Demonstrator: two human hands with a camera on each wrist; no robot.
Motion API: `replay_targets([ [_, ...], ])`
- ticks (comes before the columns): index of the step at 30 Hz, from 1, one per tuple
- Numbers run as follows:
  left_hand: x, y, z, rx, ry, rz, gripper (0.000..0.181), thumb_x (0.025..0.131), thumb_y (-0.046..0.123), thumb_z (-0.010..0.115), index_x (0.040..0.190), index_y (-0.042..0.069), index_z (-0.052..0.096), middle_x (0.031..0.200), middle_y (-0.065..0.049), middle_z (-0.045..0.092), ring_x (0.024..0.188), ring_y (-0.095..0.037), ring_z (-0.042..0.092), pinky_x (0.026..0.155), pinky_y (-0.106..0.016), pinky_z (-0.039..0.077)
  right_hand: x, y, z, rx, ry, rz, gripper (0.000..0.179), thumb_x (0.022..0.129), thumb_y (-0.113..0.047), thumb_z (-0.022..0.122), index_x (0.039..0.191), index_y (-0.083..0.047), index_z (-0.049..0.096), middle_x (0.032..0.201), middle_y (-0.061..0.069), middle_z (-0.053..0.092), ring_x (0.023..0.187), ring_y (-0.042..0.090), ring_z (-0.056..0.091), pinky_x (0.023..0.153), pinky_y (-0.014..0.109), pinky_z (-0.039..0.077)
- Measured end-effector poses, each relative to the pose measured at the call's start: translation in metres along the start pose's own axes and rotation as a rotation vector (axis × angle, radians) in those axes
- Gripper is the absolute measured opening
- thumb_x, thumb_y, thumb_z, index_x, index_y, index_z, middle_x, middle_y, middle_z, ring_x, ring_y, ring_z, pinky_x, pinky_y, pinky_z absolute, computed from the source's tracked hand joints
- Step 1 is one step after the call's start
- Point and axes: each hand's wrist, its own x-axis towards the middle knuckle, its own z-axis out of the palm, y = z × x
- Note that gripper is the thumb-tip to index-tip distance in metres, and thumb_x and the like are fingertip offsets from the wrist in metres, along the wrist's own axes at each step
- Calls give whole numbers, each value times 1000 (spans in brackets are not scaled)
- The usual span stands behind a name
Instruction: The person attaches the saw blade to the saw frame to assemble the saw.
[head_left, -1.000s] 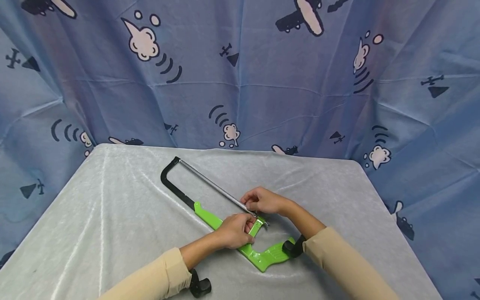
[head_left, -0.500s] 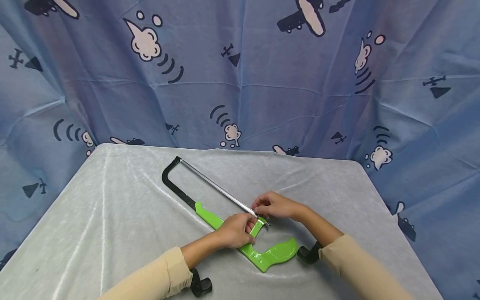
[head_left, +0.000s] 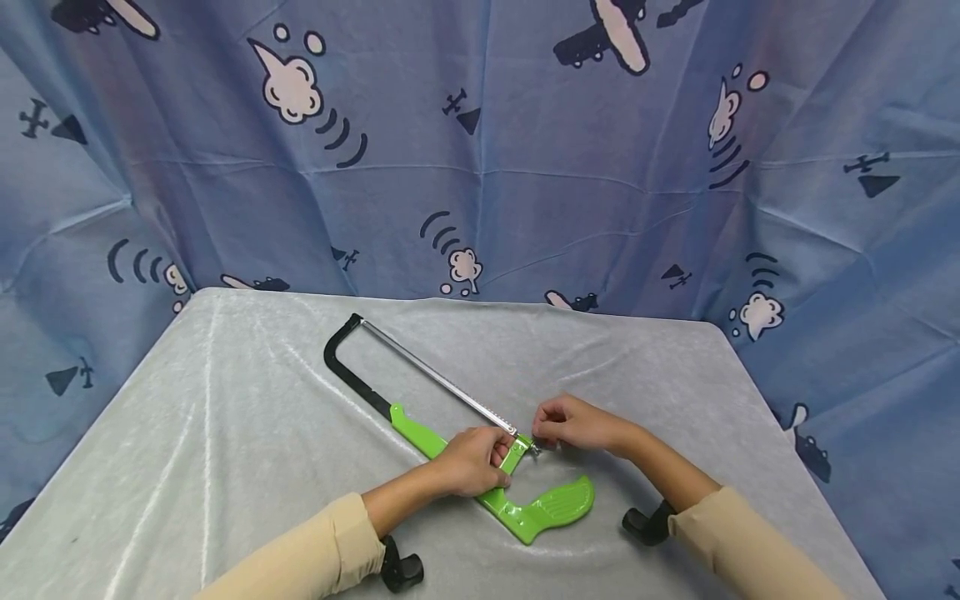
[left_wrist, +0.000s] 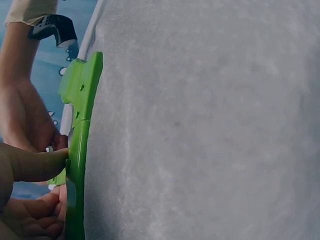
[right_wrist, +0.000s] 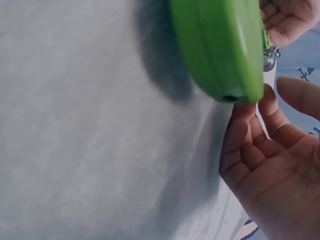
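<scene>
A hacksaw with a green handle and a black front frame lies on the table, its silver blade bar slanting away to the upper left. My left hand grips the short green post near the blade's handle end; in the left wrist view its thumb presses against the green frame. A small metal wing nut sticks out at that post. Just right of it is my right hand, fingers bent loosely, thumb and index apart in the right wrist view. Nothing shows between its fingers.
Pale grey cloth covers the table. Behind it hangs a blue curtain printed with planes and clouds. Black wrist mounts sit on both forearms.
My right hand has moved right and nearer, from the blade's end to beside the wing nut. My left hand and the hacksaw stay almost in place.
</scene>
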Motion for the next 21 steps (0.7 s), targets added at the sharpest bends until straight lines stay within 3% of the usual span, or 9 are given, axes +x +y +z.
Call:
replay_targets([
  [21,-1,2,0,-17,-1,-2,36,72,1,83,104,3,64,81,3,58,75,-4,50,72,-21,42,-6,3,3,-100,-34,-42,13,89,3,52,90,3,65,80,5,59,68,12,49,60,23,42],
])
